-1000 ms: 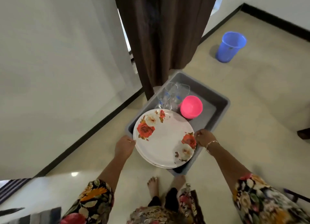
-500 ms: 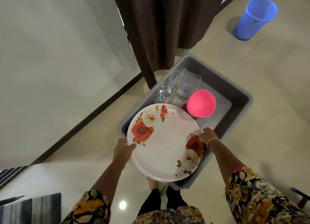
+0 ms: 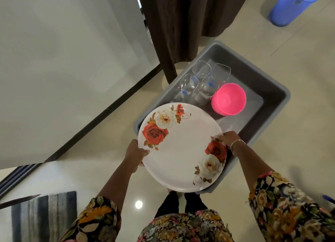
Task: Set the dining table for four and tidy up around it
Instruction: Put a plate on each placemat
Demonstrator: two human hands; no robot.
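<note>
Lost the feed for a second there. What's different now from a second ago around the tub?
The stack of floral plates has risen from the near end of the grey tub toward the person, carried up by both hands. The left hand and right hand grip opposite rims as before. The glasses and pink bowl stayed in the tub.

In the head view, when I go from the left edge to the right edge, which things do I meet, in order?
striped mat → left hand → floral plate → right hand → blue bucket. The tub, glasses and pink bowl overlap these, so I leave them out.
</note>
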